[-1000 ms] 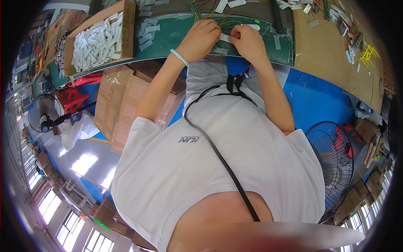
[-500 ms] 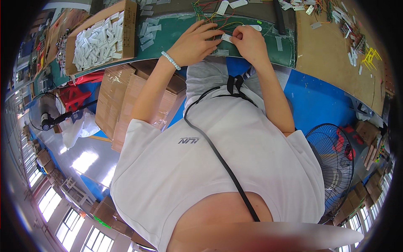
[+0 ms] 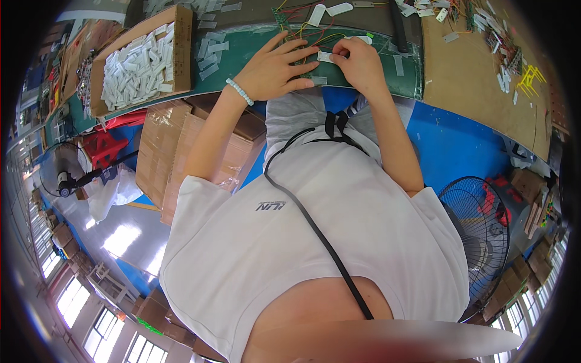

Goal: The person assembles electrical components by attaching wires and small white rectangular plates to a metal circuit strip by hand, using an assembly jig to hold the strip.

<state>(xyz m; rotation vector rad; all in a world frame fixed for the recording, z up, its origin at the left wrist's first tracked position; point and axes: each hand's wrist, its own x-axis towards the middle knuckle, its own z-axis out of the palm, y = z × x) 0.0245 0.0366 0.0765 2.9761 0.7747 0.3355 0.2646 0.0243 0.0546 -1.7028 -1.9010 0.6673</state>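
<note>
My right hand (image 3: 360, 65) is closed in a pinch on the end of a small white rectangular plate (image 3: 325, 57), low over the green mat (image 3: 245, 60). My left hand (image 3: 271, 71) lies palm down with its fingers spread, the fingertips beside that plate. Partly beneath the left fingers is a green circuit board (image 3: 280, 19); red and yellow wires (image 3: 327, 31) run from it toward the right hand. Behind the right hand, a white rounded piece (image 3: 363, 39) shows partly. Two white rounded covers (image 3: 316, 15) lie beyond the wires.
At the left, a cardboard box (image 3: 183, 51) holds many white plastic pieces. Clear strips (image 3: 212, 57) lie beside it. A black bar-shaped tool (image 3: 398, 27) rests right of the wires. On the brown board (image 3: 460, 78) are loose parts and yellow pieces (image 3: 531, 80). A fan (image 3: 477, 239) stands lower right.
My left fingers have spread out and drawn back a little from the white plate. My right hand keeps its pinch. The whole view has shifted slightly.
</note>
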